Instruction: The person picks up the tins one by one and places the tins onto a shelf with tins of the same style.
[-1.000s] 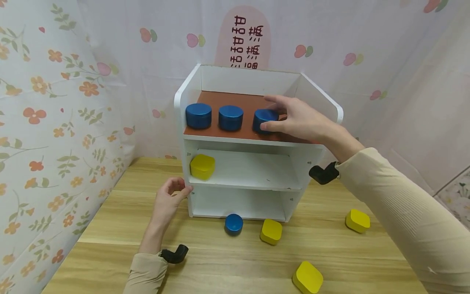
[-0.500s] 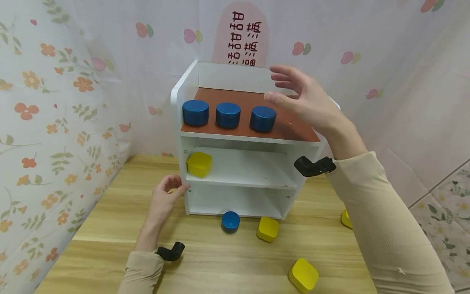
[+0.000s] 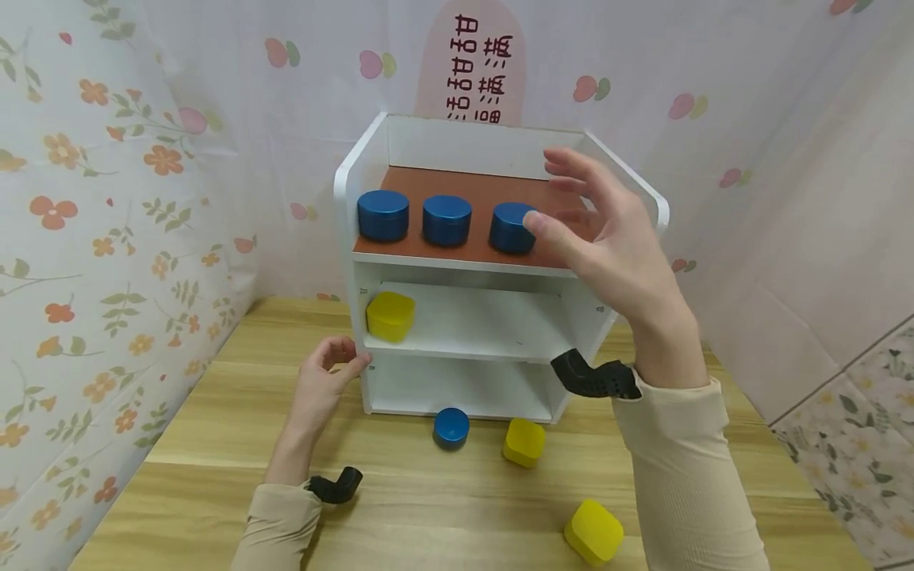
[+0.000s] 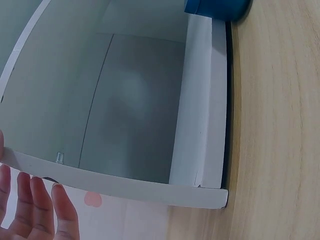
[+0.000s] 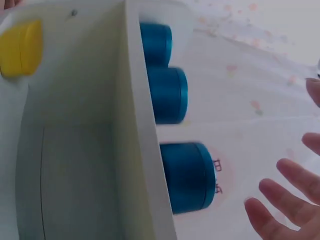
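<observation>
A small white shelf unit with a brown top board stands on the wooden table. Along the top sit three round blue tins, left, middle and right. My right hand hovers with spread fingers by the right tin, its thumb overlapping that tin in the head view; the right wrist view shows the fingers apart from it. With thumb and fingers on either side, my left hand grips the front edge of the left side panel. A yellow rounded-square tin sits at the middle shelf's left end.
On the table before the unit lie a blue tin and a yellow tin. Another yellow tin lies nearer, left of the right sleeve. Patterned cloth hangs behind and at the left.
My right hand has let go of the right blue tin, lifted away, then shifted right and lowered a little. The left hand keeps its place. A yellow tin at far right is now hidden.
</observation>
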Available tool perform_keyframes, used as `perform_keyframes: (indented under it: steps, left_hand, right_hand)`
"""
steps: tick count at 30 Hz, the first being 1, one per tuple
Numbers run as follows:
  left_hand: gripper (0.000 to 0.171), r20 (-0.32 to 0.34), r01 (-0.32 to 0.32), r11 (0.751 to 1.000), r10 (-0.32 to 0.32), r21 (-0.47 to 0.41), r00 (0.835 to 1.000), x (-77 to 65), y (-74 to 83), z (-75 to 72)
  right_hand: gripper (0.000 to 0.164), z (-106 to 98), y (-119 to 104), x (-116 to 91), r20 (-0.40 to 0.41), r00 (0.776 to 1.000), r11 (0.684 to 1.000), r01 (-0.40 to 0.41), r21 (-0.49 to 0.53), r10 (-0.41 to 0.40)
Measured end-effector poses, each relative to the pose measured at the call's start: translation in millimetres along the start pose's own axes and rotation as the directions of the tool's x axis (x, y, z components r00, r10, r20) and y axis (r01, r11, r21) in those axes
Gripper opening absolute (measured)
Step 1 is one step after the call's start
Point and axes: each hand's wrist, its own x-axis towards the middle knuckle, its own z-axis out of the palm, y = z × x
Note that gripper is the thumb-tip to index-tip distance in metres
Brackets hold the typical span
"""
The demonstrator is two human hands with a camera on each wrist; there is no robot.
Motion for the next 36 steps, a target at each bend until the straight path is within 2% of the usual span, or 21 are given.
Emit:
perform_keyframes:
  steps: [3,6,9,12,18,21,28,33,36]
  left_hand:
    - [0.034,-0.001,-0.008,1.000,0.008,-0.005,1.000,0.4,-0.7,0.5]
    - [0.035,0.007,-0.020,1.000,0.020,0.000,1.000,-0.2,-3.8,0.2]
    - [0.036,0.019,-0.027,1.000,0.027,0.012,0.999,-1.8,-5.3,1.1]
    - [0.036,0.015,-0.026,1.000,0.026,0.012,1.000,-3.4,-5.7,2.9]
    - [0.035,-0.006,-0.034,0.999,0.034,-0.006,0.999,-2.7,-4.5,4.6]
    - [0.035,-0.012,-0.033,0.999,0.033,-0.008,0.999,-2.6,-2.6,4.1]
    - [0.036,0.001,-0.055,0.998,0.055,-0.004,0.998,-1.1,-3.6,2.3]
    - [0.034,-0.002,-0.063,0.998,0.063,-0.004,0.998,-1.4,-3.7,2.2]
    - [0.033,-0.002,-0.059,0.998,0.059,-0.003,0.998,-2.0,-4.1,2.9]
  right_hand:
    - [0.054,6,-1,-17,-0.027,0.999,1.000,0.024,-0.009,-0.024]
    - [0.048,10,2,-37,-0.093,0.994,0.995,0.057,0.081,-0.050]
    - [0.041,14,10,-60,-0.143,0.988,0.976,0.093,0.197,-0.065]
    - [0.036,21,19,-82,-0.161,0.986,0.953,0.098,0.287,-0.052]
    - [0.034,44,35,-112,-0.211,0.977,0.940,0.080,0.332,-0.008]
    - [0.035,57,43,-122,-0.211,0.977,0.933,0.052,0.357,0.026]
    - [0.034,83,68,-146,-0.147,0.975,0.919,-0.100,0.382,0.167]
    - [0.035,102,83,-163,-0.109,0.966,0.913,-0.180,0.365,0.234]
    - [0.036,113,90,-169,-0.080,0.955,0.899,-0.239,0.366,0.287]
